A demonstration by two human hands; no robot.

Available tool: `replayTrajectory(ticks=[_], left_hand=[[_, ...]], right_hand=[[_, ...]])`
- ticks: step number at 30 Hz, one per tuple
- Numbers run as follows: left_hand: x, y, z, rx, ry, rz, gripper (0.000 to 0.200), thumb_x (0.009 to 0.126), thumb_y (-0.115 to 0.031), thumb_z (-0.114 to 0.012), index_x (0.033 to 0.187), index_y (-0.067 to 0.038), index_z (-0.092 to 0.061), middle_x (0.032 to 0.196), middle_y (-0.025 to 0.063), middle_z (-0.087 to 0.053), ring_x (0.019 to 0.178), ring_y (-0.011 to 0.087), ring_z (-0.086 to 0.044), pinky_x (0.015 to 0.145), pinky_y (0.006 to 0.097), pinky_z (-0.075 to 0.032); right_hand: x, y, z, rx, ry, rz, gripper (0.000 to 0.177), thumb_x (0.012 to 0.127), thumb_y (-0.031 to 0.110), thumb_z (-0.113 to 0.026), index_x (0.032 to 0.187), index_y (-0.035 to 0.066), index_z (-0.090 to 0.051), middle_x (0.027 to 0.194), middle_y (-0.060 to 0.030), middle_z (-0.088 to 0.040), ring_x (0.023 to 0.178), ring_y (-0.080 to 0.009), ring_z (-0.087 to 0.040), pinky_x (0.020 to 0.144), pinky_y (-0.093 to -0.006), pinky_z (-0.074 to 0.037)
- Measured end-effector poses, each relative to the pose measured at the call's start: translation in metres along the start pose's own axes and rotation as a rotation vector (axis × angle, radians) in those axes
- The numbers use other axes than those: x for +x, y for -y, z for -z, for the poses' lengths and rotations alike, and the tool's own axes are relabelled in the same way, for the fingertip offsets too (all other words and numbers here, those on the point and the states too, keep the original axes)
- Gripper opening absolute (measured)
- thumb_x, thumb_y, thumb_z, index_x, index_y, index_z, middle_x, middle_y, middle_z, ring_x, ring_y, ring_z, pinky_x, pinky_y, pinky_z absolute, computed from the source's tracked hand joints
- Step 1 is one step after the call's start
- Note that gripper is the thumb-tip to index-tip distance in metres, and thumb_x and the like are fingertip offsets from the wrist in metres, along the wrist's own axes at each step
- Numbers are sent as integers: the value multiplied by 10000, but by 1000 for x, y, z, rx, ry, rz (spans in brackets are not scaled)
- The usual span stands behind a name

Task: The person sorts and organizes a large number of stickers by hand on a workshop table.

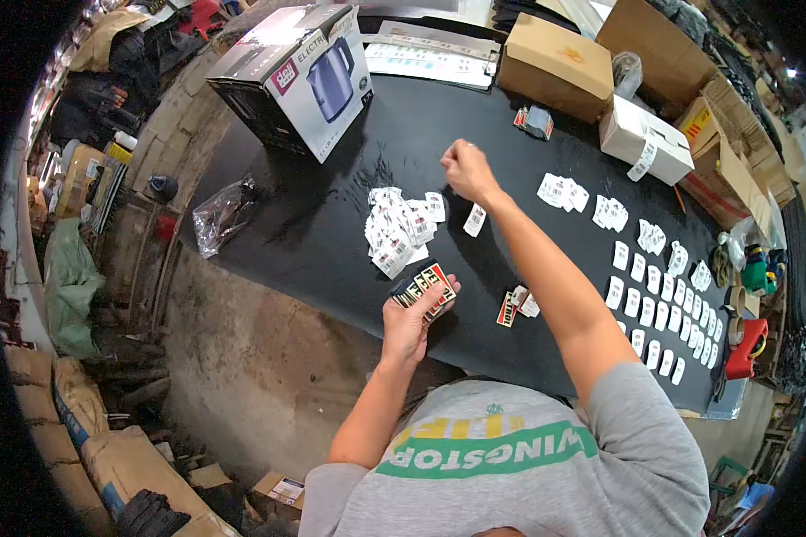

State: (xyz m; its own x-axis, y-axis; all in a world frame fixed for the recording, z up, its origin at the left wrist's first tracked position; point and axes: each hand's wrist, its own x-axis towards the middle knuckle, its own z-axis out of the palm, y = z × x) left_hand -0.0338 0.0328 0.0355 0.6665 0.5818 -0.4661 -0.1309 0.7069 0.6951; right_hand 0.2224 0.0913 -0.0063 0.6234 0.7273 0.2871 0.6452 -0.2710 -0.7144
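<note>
My left hand (409, 324) is closed around a fanned stack of black, red and cream labels printed "PETROL" (433, 285), held at the table's near edge. Just beyond it lies a loose heap of white barcode tags (394, 231). My right hand (467, 168) is over the table with its fingers curled; anything inside them is hidden. Below that hand, one white tag (475, 220) lies apart from the heap. A few more PETROL labels (508, 309) rest under my right forearm, with white tags beside them.
Rows of white tags (647, 311) and small tag piles (562, 191) cover the table's right side. An electric kettle box (291, 76) stands back left, near a clear plastic bag (222, 215). Cardboard boxes (557, 67), a white box (647, 140) and a red tape dispenser (748, 349) line the right.
</note>
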Motion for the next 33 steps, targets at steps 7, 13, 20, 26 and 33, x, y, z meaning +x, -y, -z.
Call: replayTrajectory(ticks=[7, 13, 20, 26, 33], left_hand=[[10, 2, -9, 89, -37, -160, 160, 790, -29, -720, 936, 10, -669, 855, 93, -701, 750, 154, -682, 664, 264, -558], [9, -2, -21, 285, -132, -470, 141, 744, 5, -762, 869, 7, -696, 814, 32, -691, 699, 66, -619, 644, 218, -517], [9, -2, -16, 407, -129, -556, 112, 765, -13, -755, 848, 2, -681, 785, 10, -675, 694, 47, -585, 632, 192, -476], [8, -1, -13, 208, -56, -371, 95, 791, -32, -735, 864, -16, -676, 803, 19, -674, 675, 55, -594, 603, 205, -482], [6, 0, -13, 331, -117, -390, 88, 792, -29, -732, 863, 5, -692, 782, 9, -672, 666, 53, -589, 597, 196, -472]], right_hand=[[-56, 81, 101, 540, -8, -1, 160, 806, 28, -650, 962, -4, -662, 742, -42, -650, 655, -77, -567, 591, -245, -461], [-133, 109, 107, 839, 240, -294, 82, 830, 46, -674, 886, -14, -683, 724, -13, -651, 584, -30, -559, 510, -168, -433], [-157, 102, 88, 787, 211, -405, 76, 831, 43, -666, 857, -28, -670, 708, -33, -654, 572, -44, -569, 501, -175, -446], [-160, 100, 80, 853, 192, -414, 82, 833, 48, -662, 863, -28, -663, 739, -51, -669, 583, -57, -582, 518, -186, -462], [-161, 101, 82, 819, 233, -464, 80, 820, 47, -665, 847, -28, -665, 737, -55, -671, 573, -58, -579, 507, -185, -454]])
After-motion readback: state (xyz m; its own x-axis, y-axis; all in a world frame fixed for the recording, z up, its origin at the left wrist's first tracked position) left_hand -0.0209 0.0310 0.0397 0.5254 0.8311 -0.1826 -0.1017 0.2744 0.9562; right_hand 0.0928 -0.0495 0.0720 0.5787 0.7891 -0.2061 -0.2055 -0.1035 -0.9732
